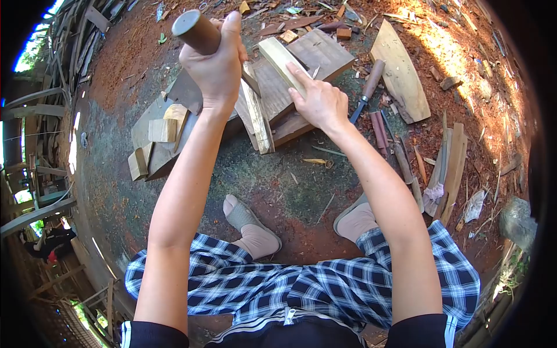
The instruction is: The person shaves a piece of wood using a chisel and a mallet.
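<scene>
My left hand (212, 72) is raised, its fingers wrapped round a thick round wooden handle (200, 33). The handle's flat end faces up at me; what it belongs to is hidden behind the hand and forearm. My right hand (322, 101) grips the near end of a pale wooden bar (281, 58), index finger along the top and thumb at the side. This bar rests on a broad, weathered wooden block (322, 52). Between the hands, a narrow split strip of wood (257, 116) leans against the block's near side.
Small wood blocks (162, 130) lie on boards at the left. At the right are a wooden-handled knife (374, 81), a pale pointed board (400, 75) and long wood offcuts (455, 168). Chips litter the dirt floor. My sandalled feet (249, 223) stand close in front.
</scene>
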`<state>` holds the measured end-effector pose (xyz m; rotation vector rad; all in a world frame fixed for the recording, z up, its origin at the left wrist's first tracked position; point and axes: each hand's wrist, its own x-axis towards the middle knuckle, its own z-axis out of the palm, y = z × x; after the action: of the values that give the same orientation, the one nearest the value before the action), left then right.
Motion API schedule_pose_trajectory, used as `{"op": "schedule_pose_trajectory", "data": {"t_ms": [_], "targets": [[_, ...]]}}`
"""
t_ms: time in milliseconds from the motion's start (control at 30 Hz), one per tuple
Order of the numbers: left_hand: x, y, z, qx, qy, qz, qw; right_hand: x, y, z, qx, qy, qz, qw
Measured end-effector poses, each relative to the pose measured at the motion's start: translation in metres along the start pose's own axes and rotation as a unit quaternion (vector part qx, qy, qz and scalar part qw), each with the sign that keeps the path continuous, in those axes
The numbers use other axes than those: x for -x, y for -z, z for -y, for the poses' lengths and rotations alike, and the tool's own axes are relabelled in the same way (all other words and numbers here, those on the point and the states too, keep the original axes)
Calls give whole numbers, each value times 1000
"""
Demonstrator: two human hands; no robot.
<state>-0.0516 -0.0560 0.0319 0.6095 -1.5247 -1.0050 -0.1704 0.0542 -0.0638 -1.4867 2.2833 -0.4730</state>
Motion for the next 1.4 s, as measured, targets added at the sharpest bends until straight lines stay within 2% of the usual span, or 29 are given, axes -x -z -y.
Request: {"op": "schedule_pose_trajectory", "data": {"t_ms": [167, 300, 500, 567, 600, 667, 700, 733, 800, 833, 867, 900, 933, 967, 1000, 1067, 1100, 1133, 1233, 1267, 1333, 1367, 1400], "targets": [[5, -1, 10, 2, -8, 28, 1000, 1, 0, 1, 1, -2, -7, 1000], [5, 3, 13, -16, -12, -3, 1000, 2, -2, 0, 7, 2, -37, 999], [11, 2, 13, -41, -26, -27, 998, -13, 16, 6, -39, -41, 28, 998], [10, 3, 21, -65, -49, -26, 996, -18, 43, 18, -165, 13, -73, 983], [14, 5, 26, -93, -66, -28, 993, -20, 56, 27, -232, 126, -185, 947], [18, 7, 15, -128, -38, -4, 991, 1, 113, 65, -331, 256, -235, 877], [19, 4, 10, -83, -42, -29, 995, 8, 129, 77, -321, 297, -272, 857], [17, 1, 6, -37, -47, -54, 997, 17, 136, 87, -318, 299, -275, 856], [13, 13, 40, -62, -107, -10, 992, 31, 145, 100, -275, 345, -250, 862], [17, 7, 26, 55, -26, -46, 997, 30, 144, 96, -116, 333, -178, 919], [23, 1, 12, 169, 58, -82, 981, 30, 155, 101, -116, 334, -180, 918], [24, 3, 12, 168, 57, -81, 981, 28, 169, 106, -67, 330, -163, 927], [24, 8, 17, 31, -42, -43, 998, 28, 180, 111, -18, 322, -147, 935], [27, 13, 25, -107, -139, -6, 985, 29, 181, 114, -64, 346, -194, 916], [25, 18, 35, -105, -136, -8, 985, 33, 178, 114, -61, 346, -191, 917], [15, 25, 60, -109, -128, 53, 984, 40, 169, 115, -214, 370, -267, 864], [21, 23, 68, -115, -132, -12, 984, 41, 160, 108, -142, 352, -200, 903], [20, 23, 64, -117, -135, -12, 984, 38, 158, 108, -144, 354, -202, 902], [11, 9, 55, -20, -86, -44, 995, 37, 170, 112, -8, 312, -182, 933], [12, 6, 53, 11, -62, -57, 996, 40, 166, 112, -7, 309, -179, 934], [10, 5, 49, 70, -20, -93, 993, 40, 152, 111, -155, 338, -223, 901], [12, 10, 45, 94, 1, -111, 989, 37, 147, 104, -55, 308, -134, 940], [9, 12, 40, 119, 19, -123, 985, 33, 140, 102, -60, 309, -135, 940]]}}
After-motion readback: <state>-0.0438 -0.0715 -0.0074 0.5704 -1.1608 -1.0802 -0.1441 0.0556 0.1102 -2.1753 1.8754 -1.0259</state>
